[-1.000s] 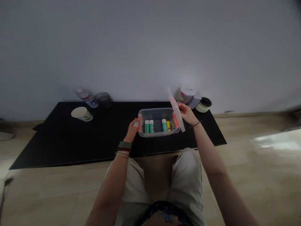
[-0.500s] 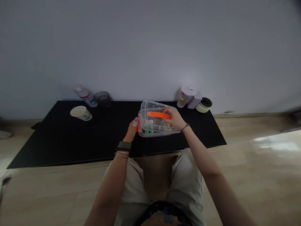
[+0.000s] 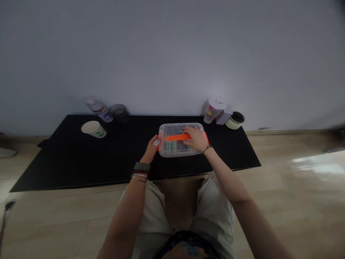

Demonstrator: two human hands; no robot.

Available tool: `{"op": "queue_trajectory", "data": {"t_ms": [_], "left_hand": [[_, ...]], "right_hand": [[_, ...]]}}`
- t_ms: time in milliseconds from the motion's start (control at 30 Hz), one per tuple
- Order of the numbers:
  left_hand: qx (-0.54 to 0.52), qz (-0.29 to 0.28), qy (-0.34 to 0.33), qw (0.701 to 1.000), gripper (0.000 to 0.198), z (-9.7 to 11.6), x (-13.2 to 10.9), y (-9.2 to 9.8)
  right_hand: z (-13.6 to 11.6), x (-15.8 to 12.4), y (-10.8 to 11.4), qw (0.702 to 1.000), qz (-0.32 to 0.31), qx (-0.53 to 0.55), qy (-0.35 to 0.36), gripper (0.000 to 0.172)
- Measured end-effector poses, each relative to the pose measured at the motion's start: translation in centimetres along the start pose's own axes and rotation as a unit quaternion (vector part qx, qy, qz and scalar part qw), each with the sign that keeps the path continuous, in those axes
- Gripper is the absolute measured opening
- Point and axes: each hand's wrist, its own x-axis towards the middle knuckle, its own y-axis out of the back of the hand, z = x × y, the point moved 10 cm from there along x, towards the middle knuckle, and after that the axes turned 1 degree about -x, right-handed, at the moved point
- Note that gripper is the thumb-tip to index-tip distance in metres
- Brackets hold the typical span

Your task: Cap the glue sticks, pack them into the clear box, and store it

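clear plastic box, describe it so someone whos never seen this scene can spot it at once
Look at the black mat on the floor against the wall. Right of its middle, touched by the person's left hand and right hand, sits the clear plastic box. It alone is rectangular and see-through, with an orange strip across its lid, unlike the paper cup and bottle further left.

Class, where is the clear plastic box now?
Head view: the clear plastic box sits centrally on the black mat, left hand at its left end, right hand flat on top of it.
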Motion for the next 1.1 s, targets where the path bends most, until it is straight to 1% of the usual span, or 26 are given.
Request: {"op": "queue_trajectory", "data": {"t_ms": [200, 300, 433, 533, 633, 700, 767, 900, 1000, 1033, 1100], "left_hand": [[-0.003, 0.005, 0.018, 1.0, 0.047, -0.2, -0.1, 0.1], [0.003, 0.001, 0.012, 1.0, 0.044, -0.1, -0.1, 0.0], [0.017, 0.021, -0.001, 1.0, 0.043, 0.1, 0.0, 0.3], [0.017, 0.022, -0.007, 1.0, 0.042, 0.2, 0.1, 0.4], [0.016, 0.013, -0.002, 1.0, 0.044, 0.1, 0.1, 0.3], [0.018, 0.01, -0.002, 1.0, 0.045, 0.0, 0.1, 0.2], [0.023, 0.006, -0.004, 1.0, 0.045, 0.0, 0.1, 0.1], [0.05, 0.01, -0.019, 0.999, 0.038, 0.1, -0.1, 0.3], [0.108, 0.036, -0.033, 0.993, 0.03, 0.7, -0.1, 0.9], [0.128, 0.054, -0.046, 0.989, 0.031, 1.2, -0.1, 1.2], [0.166, 0.083, -0.099, 0.978, 0.042, 3.0, 0.1, 1.2]], "right_hand": [[0.1, -0.3, -0.3, 1.0, 0.002, -0.003, 0.003, 0.029], [-0.1, -0.4, -0.4, 1.0, 0.003, -0.015, 0.009, 0.029], [-0.7, -0.3, 0.0, 0.999, 0.013, -0.041, 0.023, 0.032], [-1.1, -0.2, 0.7, 0.995, 0.043, -0.081, 0.034, 0.043], [-0.8, -0.1, 1.2, 0.989, 0.078, -0.124, 0.02, 0.059], [-0.1, -0.1, 0.9, 0.988, 0.076, -0.134, 0.001, 0.063], [0.4, 0.0, 0.4, 0.99, 0.06, -0.129, -0.01, 0.064], [0.9, 0.1, -0.1, 0.993, 0.046, -0.109, -0.021, 0.068], [0.8, 0.2, -0.2, 0.993, 0.047, -0.106, -0.021, 0.069], [0.7, 0.2, -0.2, 0.993, 0.049, -0.109, -0.021, 0.069], [0.5, 0.2, -0.2, 0.991, 0.05, -0.123, -0.025, 0.069]]}}
